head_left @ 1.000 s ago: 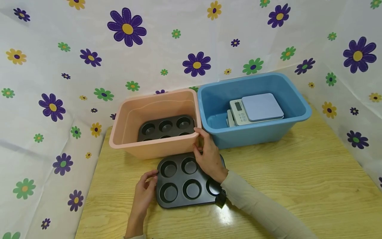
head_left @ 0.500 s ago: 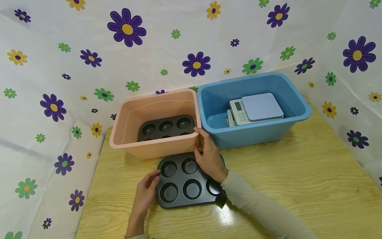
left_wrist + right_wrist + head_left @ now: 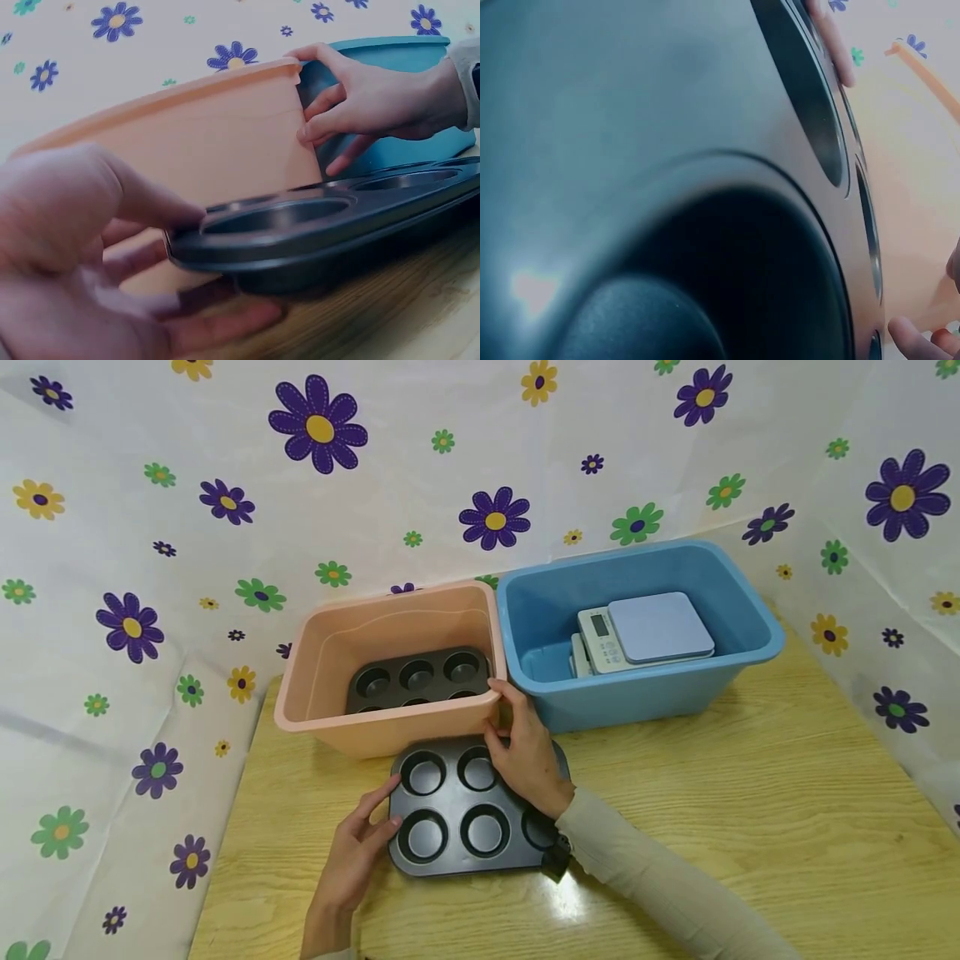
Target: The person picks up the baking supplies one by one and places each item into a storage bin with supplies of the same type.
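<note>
A dark six-cup muffin tin [image 3: 487, 802] is in front of the bins in the head view, its left end raised off the table. My left hand [image 3: 348, 860] grips that end. In the left wrist view the thumb [image 3: 150, 195] lies on the tin's top edge and the fingers [image 3: 225, 326] reach underneath. My right hand [image 3: 528, 752] holds the near right corner of the pink bin [image 3: 405, 727], a fingertip on the rim and the thumb against the outer wall. Its forearm passes over the tin's right side and hides part of it. Inside the pink bin lies another muffin tin [image 3: 416, 675].
To the right of the pink bin stands a blue bin [image 3: 622, 693], holding a kitchen scale [image 3: 660, 627] atop another pale item. Both bins back onto a flower-printed sheet [image 3: 405, 460]. Bare wooden table [image 3: 750, 793] shows at right and in front.
My left hand has taken hold of the muffin tin's left end and raised it slightly, so the tin has tilted. The right hand stays at the pink bin's corner.
</note>
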Demonstrator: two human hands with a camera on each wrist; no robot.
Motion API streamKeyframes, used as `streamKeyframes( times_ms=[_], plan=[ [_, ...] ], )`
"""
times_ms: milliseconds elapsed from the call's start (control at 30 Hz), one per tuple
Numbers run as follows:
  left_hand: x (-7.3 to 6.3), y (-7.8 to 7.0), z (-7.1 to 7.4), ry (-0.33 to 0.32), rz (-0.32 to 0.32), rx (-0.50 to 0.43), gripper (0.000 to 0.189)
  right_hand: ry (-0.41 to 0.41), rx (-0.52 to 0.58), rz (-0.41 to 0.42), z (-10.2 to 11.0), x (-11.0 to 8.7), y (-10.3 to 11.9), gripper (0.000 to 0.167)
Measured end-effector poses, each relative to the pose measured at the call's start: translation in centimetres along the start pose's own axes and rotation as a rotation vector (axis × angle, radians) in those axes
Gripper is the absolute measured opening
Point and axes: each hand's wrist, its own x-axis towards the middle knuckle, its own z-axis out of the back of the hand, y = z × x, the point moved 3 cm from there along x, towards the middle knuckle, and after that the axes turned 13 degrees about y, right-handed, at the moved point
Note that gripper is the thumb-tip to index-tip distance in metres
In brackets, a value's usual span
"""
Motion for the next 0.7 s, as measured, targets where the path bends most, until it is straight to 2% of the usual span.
streamKeyframes(
  times_ms=[200,400,533,700],
  plan=[
    [0.7,0.9,-0.3,0.064,-0.085,-0.254,0.063,-0.016,0.005,0.014,-0.1,-0.1,-0.2,0.075],
    [0.7,1.4,-0.4,0.086,-0.117,-0.437,0.064,-0.012,0.02,0.005,0.0,-0.2,-0.2,0.072],
    [0.7,1.5,-0.4,0.09,-0.109,-0.498,0.065,-0.008,0.024,0.001,-0.1,-0.1,-0.2,0.072],
    [0.7,1.5,-0.4,0.086,-0.106,-0.503,0.065,0.004,0.001,-0.012,0.0,0.0,-0.1,0.071]
  ],
)
